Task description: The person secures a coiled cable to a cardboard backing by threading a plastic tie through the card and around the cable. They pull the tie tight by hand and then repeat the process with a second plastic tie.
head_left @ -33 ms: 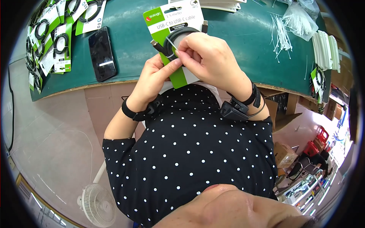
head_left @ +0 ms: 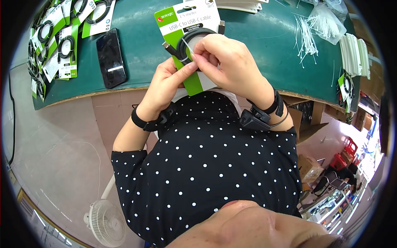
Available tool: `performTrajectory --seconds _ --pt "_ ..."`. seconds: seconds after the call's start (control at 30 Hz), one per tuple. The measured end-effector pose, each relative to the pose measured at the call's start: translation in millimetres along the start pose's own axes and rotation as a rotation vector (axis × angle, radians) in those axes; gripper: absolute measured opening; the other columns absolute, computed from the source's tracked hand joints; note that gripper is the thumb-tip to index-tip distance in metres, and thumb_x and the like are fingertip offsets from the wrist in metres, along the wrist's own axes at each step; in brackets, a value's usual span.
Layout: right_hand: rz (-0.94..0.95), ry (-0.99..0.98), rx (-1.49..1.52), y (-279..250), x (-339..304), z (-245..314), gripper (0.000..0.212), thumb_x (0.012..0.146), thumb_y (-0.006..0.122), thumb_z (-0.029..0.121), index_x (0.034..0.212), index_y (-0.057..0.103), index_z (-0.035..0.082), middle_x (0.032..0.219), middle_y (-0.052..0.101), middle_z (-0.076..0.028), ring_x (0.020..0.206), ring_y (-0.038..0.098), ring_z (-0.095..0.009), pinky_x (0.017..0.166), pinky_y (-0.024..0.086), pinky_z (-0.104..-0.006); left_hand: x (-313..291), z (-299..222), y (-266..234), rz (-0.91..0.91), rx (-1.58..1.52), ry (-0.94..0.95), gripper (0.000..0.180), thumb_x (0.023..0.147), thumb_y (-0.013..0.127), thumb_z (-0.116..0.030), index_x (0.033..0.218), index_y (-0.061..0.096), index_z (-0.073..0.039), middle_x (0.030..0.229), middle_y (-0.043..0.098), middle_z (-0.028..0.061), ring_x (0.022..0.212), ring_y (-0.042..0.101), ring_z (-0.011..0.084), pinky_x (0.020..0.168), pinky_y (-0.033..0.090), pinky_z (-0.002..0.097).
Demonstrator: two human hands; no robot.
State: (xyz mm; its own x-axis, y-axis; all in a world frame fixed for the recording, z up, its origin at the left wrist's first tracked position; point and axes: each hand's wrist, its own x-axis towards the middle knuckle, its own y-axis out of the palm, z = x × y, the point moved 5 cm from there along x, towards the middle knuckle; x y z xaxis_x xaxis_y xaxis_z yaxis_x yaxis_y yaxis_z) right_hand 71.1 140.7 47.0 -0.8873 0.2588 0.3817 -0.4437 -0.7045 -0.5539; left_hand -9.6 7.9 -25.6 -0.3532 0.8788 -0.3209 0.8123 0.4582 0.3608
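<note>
My left hand (head_left: 165, 84) grips the lower left edge of a green and white hanging card (head_left: 192, 86), thumb in front and the other fingers mostly behind it. A coiled black USB-C cable (head_left: 181, 46) lies against the card, with one plug sticking out on each side. My right hand (head_left: 231, 58) is closed over the coil's right part, thumb and index finger pinching a thin white cable tie (head_left: 188, 47) that crosses the cable. The right hand hides part of the coil and the card's middle.
Several carded cables (head_left: 66, 51) pile up at the table's left, beside a black phone (head_left: 111, 58). Loose white cable ties (head_left: 306, 39) and a plastic bag of them (head_left: 328, 25) lie at right, near stacked blank cards (head_left: 351, 56). A fan (head_left: 107, 223) stands lower left.
The card and cable have shifted very slightly left, with a small tilt. Both hands keep their hold.
</note>
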Motion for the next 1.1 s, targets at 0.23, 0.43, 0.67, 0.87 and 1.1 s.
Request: performTrajectory --seconds 0.23,0.43,0.67,0.87,1.1 --pt "0.014 -0.027 0.05 5.1 0.8 -6.4 0.01 0.087 0.07 0.006 0.091 0.061 0.001 0.076 0.057 -0.008 0.064 0.059 -0.018 0.057 0.048 -0.0289 -0.7 -3.4 -4.3 -0.059 -0.011 -0.095 0.028 0.1 0.061 -0.027 0.119 0.063 -0.006 0.105 0.069 0.0026 0.09 0.067 0.0098 0.073 0.057 0.0265" --pt "0.032 -0.04 0.048 3.9 0.5 -7.0 0.01 0.088 0.069 0.005 0.091 0.061 0.0 0.077 0.057 -0.008 0.064 0.058 -0.017 0.057 0.047 -0.0284 0.5 -4.0 -4.3 -0.047 -0.023 -0.104 0.029 0.1 0.061 -0.026 0.121 0.062 -0.006 0.107 0.069 0.0031 0.09 0.067 0.0101 0.074 0.057 0.0265" --pt "-0.034 -0.01 0.112 2.6 2.4 -9.3 0.009 0.085 0.068 0.006 0.087 0.06 0.002 0.076 0.063 -0.01 0.069 0.063 -0.027 0.061 0.05 -0.035 1.1 -7.0 -6.0 -0.055 -0.037 -0.109 0.029 0.101 0.06 -0.026 0.122 0.061 -0.006 0.108 0.068 0.0038 0.092 0.068 0.0108 0.076 0.058 0.0268" --pt "-0.031 -0.039 0.159 6.5 -1.6 -12.8 0.008 0.089 0.068 0.002 0.091 0.062 -0.001 0.082 0.059 -0.005 0.065 0.055 -0.011 0.056 0.045 -0.0229 1.0 -6.4 -5.5 -0.067 -0.058 -0.103 0.028 0.101 0.06 -0.025 0.122 0.061 -0.006 0.109 0.069 0.0048 0.093 0.068 0.012 0.077 0.059 0.0272" --pt "-0.019 -0.04 0.179 5.6 -4.5 -14.8 0.008 0.088 0.069 0.001 0.091 0.063 -0.002 0.083 0.061 -0.005 0.065 0.055 -0.01 0.057 0.046 -0.0224 1.7 -4.5 -5.9 -0.078 -0.096 -0.092 0.028 0.1 0.06 -0.024 0.121 0.061 -0.005 0.11 0.069 0.0055 0.092 0.069 0.0122 0.075 0.059 0.0271"
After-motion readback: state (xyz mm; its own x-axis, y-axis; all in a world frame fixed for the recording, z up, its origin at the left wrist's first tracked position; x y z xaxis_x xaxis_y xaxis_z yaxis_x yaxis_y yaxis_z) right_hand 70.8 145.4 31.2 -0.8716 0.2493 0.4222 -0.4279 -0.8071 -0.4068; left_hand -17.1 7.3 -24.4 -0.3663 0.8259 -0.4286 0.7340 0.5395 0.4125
